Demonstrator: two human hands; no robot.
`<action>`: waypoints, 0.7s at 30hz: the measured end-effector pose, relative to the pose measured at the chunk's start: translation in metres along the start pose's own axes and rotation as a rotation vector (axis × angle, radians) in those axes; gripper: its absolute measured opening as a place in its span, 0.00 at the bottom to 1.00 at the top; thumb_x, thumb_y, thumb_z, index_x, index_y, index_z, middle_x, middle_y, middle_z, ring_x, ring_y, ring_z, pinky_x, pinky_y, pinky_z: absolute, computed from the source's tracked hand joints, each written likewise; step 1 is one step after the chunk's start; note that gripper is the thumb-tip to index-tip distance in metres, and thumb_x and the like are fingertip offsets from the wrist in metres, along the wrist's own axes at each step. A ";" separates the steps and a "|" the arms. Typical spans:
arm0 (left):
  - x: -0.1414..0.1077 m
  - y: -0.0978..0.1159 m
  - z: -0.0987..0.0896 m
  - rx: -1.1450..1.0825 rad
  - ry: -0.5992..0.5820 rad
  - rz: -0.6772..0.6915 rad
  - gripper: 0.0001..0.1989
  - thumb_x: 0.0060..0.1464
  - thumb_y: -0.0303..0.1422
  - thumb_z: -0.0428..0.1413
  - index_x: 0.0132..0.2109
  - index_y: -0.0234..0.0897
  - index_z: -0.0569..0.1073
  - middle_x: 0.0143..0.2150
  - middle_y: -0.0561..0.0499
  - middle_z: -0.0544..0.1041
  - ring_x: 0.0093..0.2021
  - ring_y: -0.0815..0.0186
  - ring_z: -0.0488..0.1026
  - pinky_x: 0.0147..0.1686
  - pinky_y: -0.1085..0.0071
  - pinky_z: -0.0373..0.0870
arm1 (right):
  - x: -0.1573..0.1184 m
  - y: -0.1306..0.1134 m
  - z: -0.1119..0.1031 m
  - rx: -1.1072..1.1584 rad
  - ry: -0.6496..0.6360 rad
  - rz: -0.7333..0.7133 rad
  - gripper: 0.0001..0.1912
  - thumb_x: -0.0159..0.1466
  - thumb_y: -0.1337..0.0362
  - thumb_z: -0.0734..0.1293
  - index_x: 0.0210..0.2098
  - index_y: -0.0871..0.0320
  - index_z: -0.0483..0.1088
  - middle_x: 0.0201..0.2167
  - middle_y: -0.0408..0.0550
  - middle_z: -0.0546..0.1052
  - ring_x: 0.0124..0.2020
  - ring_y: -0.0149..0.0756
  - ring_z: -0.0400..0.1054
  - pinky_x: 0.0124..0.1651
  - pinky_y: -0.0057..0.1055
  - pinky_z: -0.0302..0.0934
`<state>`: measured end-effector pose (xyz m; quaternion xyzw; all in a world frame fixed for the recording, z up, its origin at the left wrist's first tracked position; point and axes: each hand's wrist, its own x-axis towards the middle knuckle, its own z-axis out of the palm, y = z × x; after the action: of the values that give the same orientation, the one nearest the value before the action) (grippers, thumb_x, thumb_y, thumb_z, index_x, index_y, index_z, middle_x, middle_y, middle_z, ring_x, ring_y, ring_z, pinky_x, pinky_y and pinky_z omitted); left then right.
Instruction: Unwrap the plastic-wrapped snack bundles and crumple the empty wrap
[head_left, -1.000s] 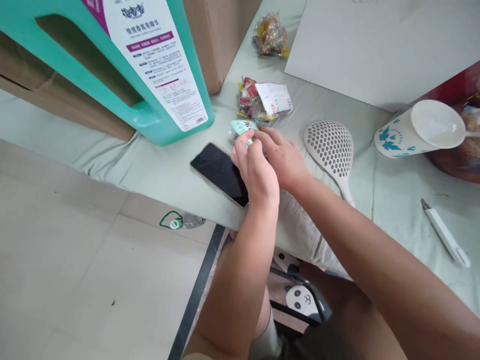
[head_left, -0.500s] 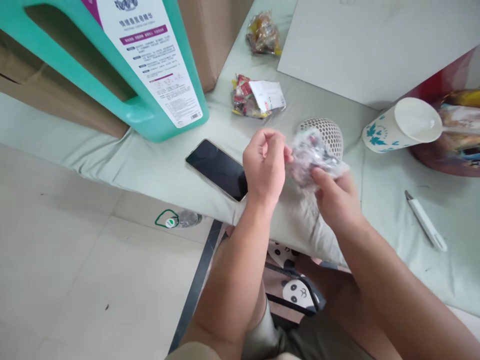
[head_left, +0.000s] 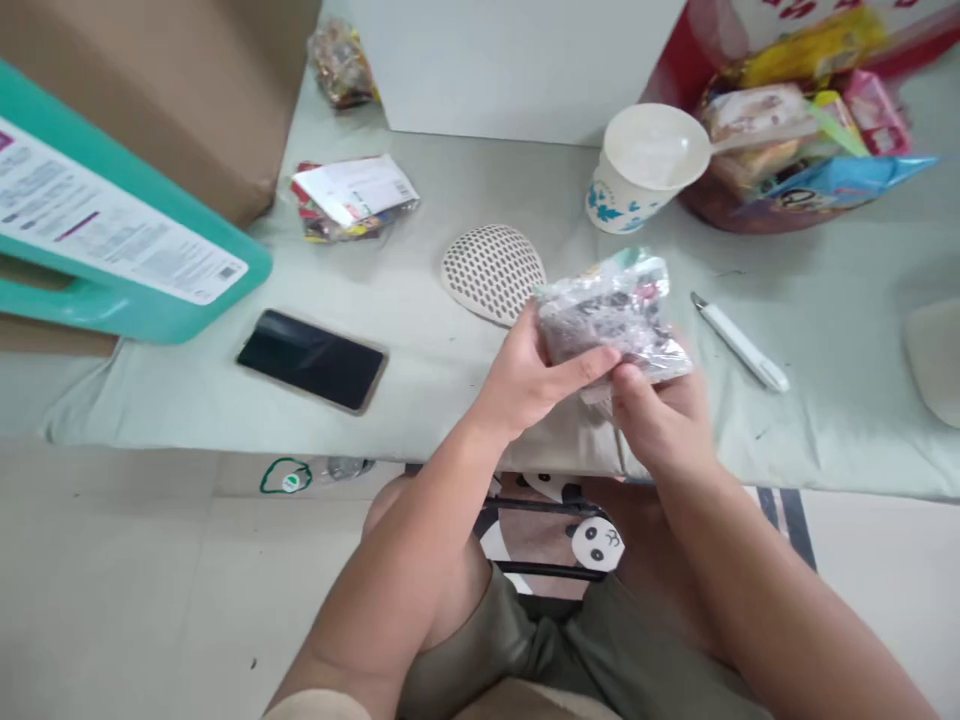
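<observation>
Both hands grip a crinkled clear plastic bag (head_left: 600,305) with dark and pinkish contents that I cannot make out. My left hand (head_left: 536,375) is closed on its left side, thumb laid across the front. Closed on the lower right part is my right hand (head_left: 664,415), its thumb tip close to the left thumb. Just behind the bag, on the cloth, lies a beige perforated dome-shaped piece (head_left: 491,270). To the right rests a white pen-like cutter (head_left: 739,342) with a dark tip.
A phone (head_left: 311,360) lies left, near a large green jug (head_left: 217,300). Small packets (head_left: 356,195) sit behind it. At the back stand a white board or box (head_left: 510,70), a paper cup (head_left: 637,170) and a bowl (head_left: 750,212) of snacks. A white object (head_left: 934,360) is at the right edge.
My view has swung to the right. My left hand, earlier beside the bag with fingers curled, now holds it together with my right hand. The bag has moved off the perforated piece.
</observation>
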<state>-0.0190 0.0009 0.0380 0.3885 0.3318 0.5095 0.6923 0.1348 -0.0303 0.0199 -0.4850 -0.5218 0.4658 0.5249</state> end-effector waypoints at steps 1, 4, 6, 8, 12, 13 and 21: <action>0.003 -0.005 0.003 0.006 0.025 0.018 0.31 0.45 0.46 0.73 0.52 0.43 0.70 0.53 0.49 0.79 0.56 0.56 0.78 0.58 0.57 0.74 | 0.001 -0.001 -0.006 -0.042 0.000 -0.028 0.24 0.65 0.46 0.71 0.55 0.51 0.71 0.50 0.52 0.80 0.49 0.44 0.77 0.53 0.43 0.72; 0.014 -0.019 0.007 0.056 0.102 0.031 0.31 0.47 0.46 0.72 0.54 0.45 0.69 0.54 0.49 0.79 0.56 0.55 0.78 0.58 0.55 0.75 | 0.007 -0.004 -0.026 -0.202 0.055 -0.109 0.22 0.68 0.46 0.66 0.56 0.51 0.69 0.49 0.53 0.80 0.47 0.43 0.77 0.49 0.42 0.73; 0.023 -0.027 0.008 0.074 0.134 0.027 0.32 0.46 0.46 0.73 0.54 0.46 0.68 0.55 0.49 0.78 0.58 0.55 0.77 0.58 0.55 0.75 | 0.012 -0.004 -0.047 -0.416 0.143 -0.170 0.17 0.69 0.52 0.64 0.53 0.53 0.70 0.46 0.53 0.79 0.45 0.42 0.76 0.50 0.43 0.72; 0.030 -0.033 0.009 0.084 0.148 0.025 0.33 0.45 0.46 0.73 0.54 0.46 0.68 0.56 0.49 0.78 0.58 0.55 0.77 0.60 0.54 0.74 | 0.018 0.000 -0.073 -0.678 0.250 -0.207 0.14 0.66 0.59 0.65 0.50 0.56 0.71 0.43 0.53 0.78 0.46 0.44 0.75 0.53 0.47 0.70; 0.045 -0.040 0.011 0.123 0.150 0.046 0.32 0.45 0.46 0.73 0.53 0.45 0.69 0.55 0.48 0.78 0.59 0.53 0.76 0.60 0.53 0.74 | 0.030 0.012 -0.127 -1.036 0.375 -0.047 0.17 0.59 0.62 0.66 0.48 0.55 0.73 0.47 0.56 0.77 0.53 0.54 0.71 0.60 0.57 0.63; 0.048 -0.041 0.010 0.131 0.144 0.046 0.32 0.45 0.46 0.72 0.53 0.45 0.69 0.56 0.47 0.77 0.59 0.52 0.76 0.60 0.52 0.74 | 0.032 0.014 -0.136 -1.084 0.363 0.025 0.18 0.58 0.61 0.67 0.48 0.55 0.74 0.48 0.57 0.77 0.53 0.55 0.71 0.60 0.57 0.63; 0.066 -0.042 0.001 0.185 0.112 0.081 0.35 0.42 0.48 0.73 0.53 0.45 0.68 0.55 0.48 0.78 0.59 0.53 0.76 0.59 0.55 0.74 | 0.031 0.014 -0.123 -1.078 0.246 0.130 0.10 0.62 0.59 0.65 0.41 0.55 0.73 0.38 0.54 0.78 0.41 0.47 0.70 0.49 0.46 0.64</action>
<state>0.0178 0.0568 -0.0025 0.4348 0.4000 0.5250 0.6126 0.2586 -0.0009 0.0105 -0.7669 -0.5901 0.1043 0.2296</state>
